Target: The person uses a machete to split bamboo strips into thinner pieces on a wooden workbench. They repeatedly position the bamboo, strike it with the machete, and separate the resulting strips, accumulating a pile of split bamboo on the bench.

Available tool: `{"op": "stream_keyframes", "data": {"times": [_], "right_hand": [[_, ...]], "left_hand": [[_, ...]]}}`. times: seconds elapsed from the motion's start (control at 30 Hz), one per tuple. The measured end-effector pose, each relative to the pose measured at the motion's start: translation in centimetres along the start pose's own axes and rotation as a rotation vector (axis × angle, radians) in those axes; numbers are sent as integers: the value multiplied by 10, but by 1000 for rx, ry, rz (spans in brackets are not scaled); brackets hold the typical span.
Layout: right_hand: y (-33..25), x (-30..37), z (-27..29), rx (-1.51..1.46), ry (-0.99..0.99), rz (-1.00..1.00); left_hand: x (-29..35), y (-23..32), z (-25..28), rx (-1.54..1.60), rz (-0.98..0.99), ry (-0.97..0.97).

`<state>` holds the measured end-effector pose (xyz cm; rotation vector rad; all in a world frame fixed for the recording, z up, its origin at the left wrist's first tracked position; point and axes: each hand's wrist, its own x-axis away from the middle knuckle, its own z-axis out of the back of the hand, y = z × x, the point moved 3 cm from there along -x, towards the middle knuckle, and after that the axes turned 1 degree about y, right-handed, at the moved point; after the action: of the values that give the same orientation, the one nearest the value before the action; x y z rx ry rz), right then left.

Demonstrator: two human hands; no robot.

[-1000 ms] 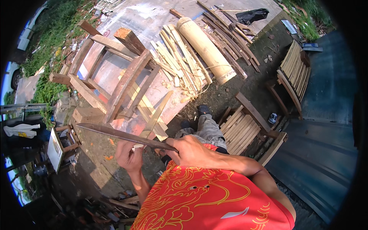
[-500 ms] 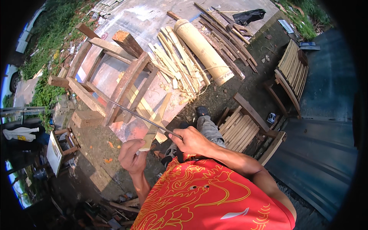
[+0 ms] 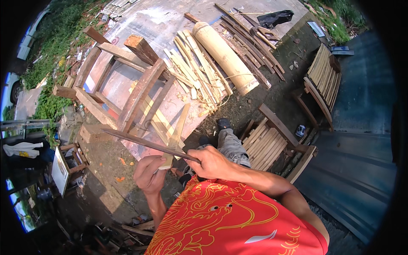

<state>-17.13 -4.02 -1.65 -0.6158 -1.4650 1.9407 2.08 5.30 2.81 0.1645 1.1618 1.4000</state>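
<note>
My right hand is closed around the near end of a long, dark-bladed knife, which points away to the left. Between thumb and fingers, my left hand pinches the near end of a pale bamboo strip. The blade crosses over the strip just beyond my left fingers; whether the edge bites into it I cannot tell. A little farther off, a brown wooden chair frame lies tipped over on the pale board.
Split bamboo strips lie heaped beside a thick bamboo pole. Dark wooden bars and a black plastic bag lie farther right. A bamboo-slatted seat is by my leg; blue metal sheeting stands at the right.
The knife has rolled in my right hand, so its broad side now shows, and its tip has shifted left and nearer. My left hand still grips the strip, having moved slightly.
</note>
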Motion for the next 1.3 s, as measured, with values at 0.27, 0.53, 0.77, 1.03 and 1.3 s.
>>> {"op": "stream_keyframes", "data": {"times": [0.27,0.53,0.77,1.03,1.3], "right_hand": [[33,1,-13,64,-80,-9],[138,-32,-4,263,-47,-507],[174,-31,-15,158,-15,-386],[213,-49,-11,259,-51,-462],[271,-52,-12,176,-156,-966]], "left_hand": [[-2,0,0,22,-27,-4],[5,-2,-2,48,-33,-28],[1,-8,-12,118,-53,52],[-8,-13,-53,451,-27,202],[-31,-18,-86,508,-39,620]]}}
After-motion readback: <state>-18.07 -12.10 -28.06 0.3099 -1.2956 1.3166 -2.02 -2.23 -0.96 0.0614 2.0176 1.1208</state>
